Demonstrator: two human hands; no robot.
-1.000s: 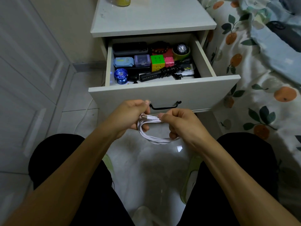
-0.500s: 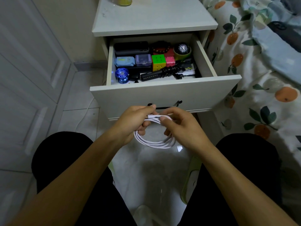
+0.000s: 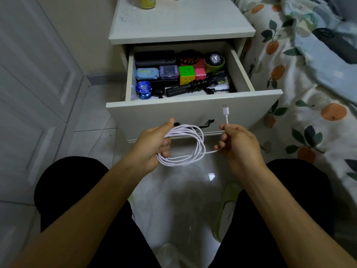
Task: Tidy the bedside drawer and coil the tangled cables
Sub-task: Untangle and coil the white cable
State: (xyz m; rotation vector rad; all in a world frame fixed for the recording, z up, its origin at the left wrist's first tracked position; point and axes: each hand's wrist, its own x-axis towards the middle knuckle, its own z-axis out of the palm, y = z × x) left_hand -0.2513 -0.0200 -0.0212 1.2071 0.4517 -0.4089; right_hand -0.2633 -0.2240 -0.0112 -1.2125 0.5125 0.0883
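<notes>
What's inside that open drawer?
The drawer holds a black case, wooden beads, a watch, puzzle cubes, small boxes, a blue yo-yo and a coiled black cable. Anything underneath is hidden.

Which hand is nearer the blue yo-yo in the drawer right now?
Left. The left hand holds the white cable coil just below the drawer front, under the blue yo-yo; the right hand is farther right, pinching the plug end.

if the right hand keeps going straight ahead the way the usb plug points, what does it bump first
Most likely the drawer front. The right hand pinches the white cable with the USB plug pointing up in front of that panel. Depth is unclear.
</notes>
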